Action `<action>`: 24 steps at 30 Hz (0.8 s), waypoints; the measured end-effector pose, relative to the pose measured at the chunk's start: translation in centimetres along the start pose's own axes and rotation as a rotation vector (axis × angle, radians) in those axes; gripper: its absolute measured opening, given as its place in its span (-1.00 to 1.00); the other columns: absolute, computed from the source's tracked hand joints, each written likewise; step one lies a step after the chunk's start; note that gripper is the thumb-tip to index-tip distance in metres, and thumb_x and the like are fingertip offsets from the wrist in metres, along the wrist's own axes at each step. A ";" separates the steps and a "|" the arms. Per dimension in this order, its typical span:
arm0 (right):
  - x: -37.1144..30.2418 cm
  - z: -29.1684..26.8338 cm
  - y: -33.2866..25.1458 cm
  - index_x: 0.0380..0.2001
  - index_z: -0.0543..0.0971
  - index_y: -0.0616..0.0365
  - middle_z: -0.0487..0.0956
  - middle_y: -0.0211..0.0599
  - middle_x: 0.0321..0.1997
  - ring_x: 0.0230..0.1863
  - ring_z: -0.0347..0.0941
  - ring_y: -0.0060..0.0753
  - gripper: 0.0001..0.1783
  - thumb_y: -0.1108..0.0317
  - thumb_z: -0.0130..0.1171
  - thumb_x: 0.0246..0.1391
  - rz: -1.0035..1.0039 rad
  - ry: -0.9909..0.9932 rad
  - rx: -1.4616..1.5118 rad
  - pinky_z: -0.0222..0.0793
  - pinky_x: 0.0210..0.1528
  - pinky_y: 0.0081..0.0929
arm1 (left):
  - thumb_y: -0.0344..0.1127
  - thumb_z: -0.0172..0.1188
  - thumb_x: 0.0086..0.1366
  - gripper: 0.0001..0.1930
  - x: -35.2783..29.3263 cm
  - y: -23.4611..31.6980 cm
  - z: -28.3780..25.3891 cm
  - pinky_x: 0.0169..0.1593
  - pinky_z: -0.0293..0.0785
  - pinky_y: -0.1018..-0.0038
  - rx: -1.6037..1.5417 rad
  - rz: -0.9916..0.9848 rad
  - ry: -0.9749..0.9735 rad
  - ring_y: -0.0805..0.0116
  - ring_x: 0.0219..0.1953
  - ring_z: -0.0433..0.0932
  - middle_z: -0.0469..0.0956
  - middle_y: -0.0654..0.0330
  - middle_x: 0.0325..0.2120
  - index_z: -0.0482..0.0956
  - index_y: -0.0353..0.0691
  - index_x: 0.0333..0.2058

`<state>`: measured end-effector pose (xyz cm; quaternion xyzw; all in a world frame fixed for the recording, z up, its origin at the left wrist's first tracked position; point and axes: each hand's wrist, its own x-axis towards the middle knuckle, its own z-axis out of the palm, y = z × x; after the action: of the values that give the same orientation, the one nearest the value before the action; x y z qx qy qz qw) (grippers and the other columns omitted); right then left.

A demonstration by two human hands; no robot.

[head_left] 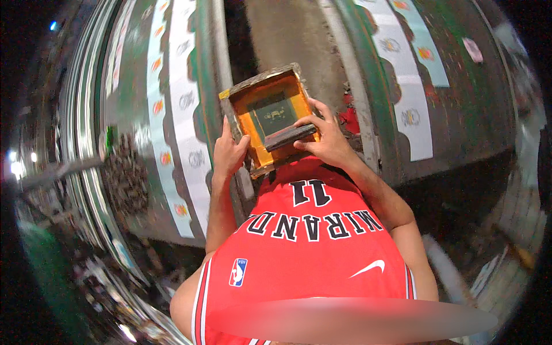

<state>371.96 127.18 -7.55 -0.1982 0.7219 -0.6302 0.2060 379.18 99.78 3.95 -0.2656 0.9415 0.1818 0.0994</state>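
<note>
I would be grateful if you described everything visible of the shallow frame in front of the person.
The shallow frame is four-sided, with worn, greyish walls that look wooden and an orange-yellow inside. In its middle is a dark green rectangular panel with small yellowish marks. The frame is held slightly askew beyond the red jersey. The left hand grips its left side; the right hand, a finger by the right rim, holds a dark bar slanting across its lower part.

A shallow, grimy-rimmed frame (265,76) is held slightly askew, its inside orange around a dark greenish rectangle (277,109) bearing a small yellowish pattern (too small to make out). A long dark bar (287,138) slants across its near part, right end farther forward.
</note>
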 end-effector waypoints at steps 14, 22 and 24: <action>14.1 -11.5 14.5 0.10 0.73 -0.05 0.10 -0.03 0.70 0.64 0.08 0.29 -0.41 0.11 0.69 0.00 -0.082 -0.025 0.063 0.16 0.61 0.19 | -0.08 0.34 0.32 -0.12 16.9 8.2 12.2 0.04 0.63 -0.03 -0.014 0.012 0.050 -0.32 -0.01 0.74 0.71 -0.40 -0.13 0.27 -0.61 0.43; 19.1 -17.5 20.8 0.10 0.73 -0.18 0.10 0.02 0.70 0.61 0.06 0.45 -0.39 -0.02 0.69 -0.03 -0.258 -0.251 0.016 0.11 0.61 0.30 | -0.20 0.33 0.37 -0.18 15.7 9.7 21.8 -0.08 0.67 0.19 -0.300 -0.181 0.221 0.03 -0.20 0.81 0.78 -0.11 -0.24 0.25 -0.46 0.49; 21.3 -17.5 21.8 0.10 0.72 -0.18 0.10 0.03 0.70 0.60 0.07 0.47 -0.37 -0.02 0.70 -0.04 -0.302 -0.259 0.008 0.12 0.60 0.30 | -0.25 0.32 0.40 -0.21 16.7 10.6 22.9 -0.19 0.63 0.35 -0.294 0.039 0.410 0.31 -0.34 0.74 0.75 0.09 -0.32 0.25 -0.35 0.52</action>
<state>343.96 132.84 -28.08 -0.3831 0.6487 -0.6261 0.2010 361.58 109.49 -18.62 -0.2902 0.9104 0.2612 -0.1371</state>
